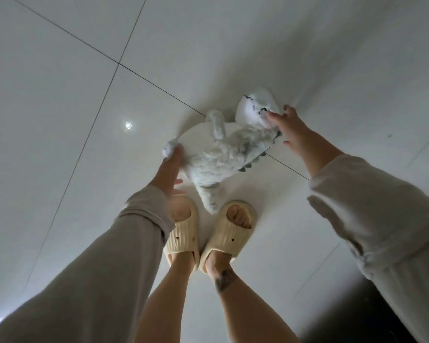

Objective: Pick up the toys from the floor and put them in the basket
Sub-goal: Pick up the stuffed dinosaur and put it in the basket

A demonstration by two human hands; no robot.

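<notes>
A pale grey-green plush dinosaur [223, 152] with a white belly and dark green back spikes lies on the white tiled floor just ahead of my feet, its tail pointing toward my slippers. My left hand [167, 169] touches its lower side near one fluffy foot, fingers straight. My right hand [292, 129] is spread at the toy's head and neck, fingertips pressing on the white face. Neither hand has closed around the toy. No basket is in view.
My feet in cream slippers [183, 233] stand close together right behind the toy. Large glossy white floor tiles [84, 95] with dark grout lines stretch all around. A dark area [372, 318] lies at the bottom right.
</notes>
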